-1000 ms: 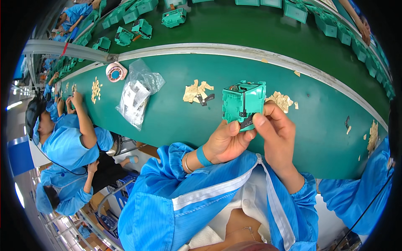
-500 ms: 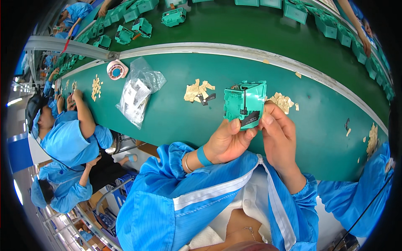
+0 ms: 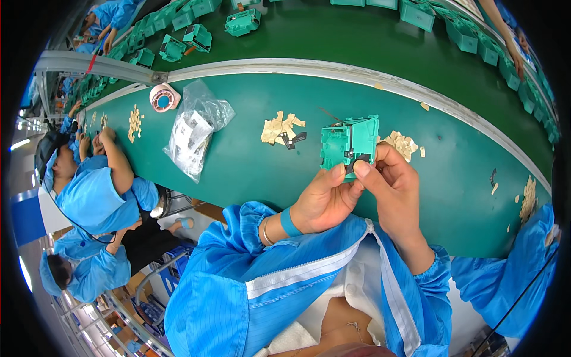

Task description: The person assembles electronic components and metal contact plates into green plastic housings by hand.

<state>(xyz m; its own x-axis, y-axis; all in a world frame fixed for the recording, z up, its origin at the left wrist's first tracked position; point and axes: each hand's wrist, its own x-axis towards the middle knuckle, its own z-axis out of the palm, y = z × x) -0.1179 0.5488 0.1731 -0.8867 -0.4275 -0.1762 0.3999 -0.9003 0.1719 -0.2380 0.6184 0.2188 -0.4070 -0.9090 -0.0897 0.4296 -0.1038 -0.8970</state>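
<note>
Above the near part of the green bench I hold a green plastic housing (image 3: 337, 143) with both hands. It is box-shaped, with cut-outs along its edges, a dark strip down its inner face and a thin dark wire at its top. My left hand (image 3: 328, 198) grips the lower left edge, thumb on the front. My right hand (image 3: 395, 185) closes around the lower right corner, its thumb pressing on a small black piece (image 3: 351, 167) at the bottom. The thumbs partly cover this piece, and the fingers behind the housing are mostly hidden.
Beside the housing lie piles of cream paper scraps (image 3: 279, 128), one with black labels (image 3: 295, 140). Farther left are a clear bag (image 3: 193, 135) of white pieces and a tape roll (image 3: 164, 98). A metal rail (image 3: 285, 64) separates a belt with green housings (image 3: 242, 22). Co-workers (image 3: 89, 193) sit left.
My right thumb has moved left onto the black piece, covering more of it. The housing has turned slightly and the wire now sticks up at its top left. Housings on the belt have shifted slightly left.
</note>
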